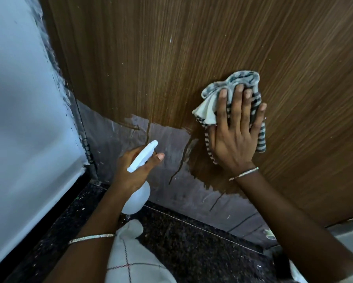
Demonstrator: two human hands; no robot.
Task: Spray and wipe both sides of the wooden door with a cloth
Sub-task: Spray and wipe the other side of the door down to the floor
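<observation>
The wooden door point(192, 58) fills most of the view, brown with fine vertical grain. Its lower part carries a grey dusty band with dark wet streaks running down it. My right hand point(236, 137) lies flat with straight fingers, pressing a crumpled striped cloth point(218, 94) against the door at mid height. My left hand point(135, 169) grips a white spray bottle point(140, 180) by its neck, lower left of the cloth, nozzle pointing up toward the grey band. The forefinger sticks out in front of the trigger.
A pale blue-white wall point(22, 119) stands at the left, meeting the door along a rough dark edge. The floor point(181, 242) below is dark speckled stone. My knee in light checked fabric point(130, 258) shows at the bottom centre.
</observation>
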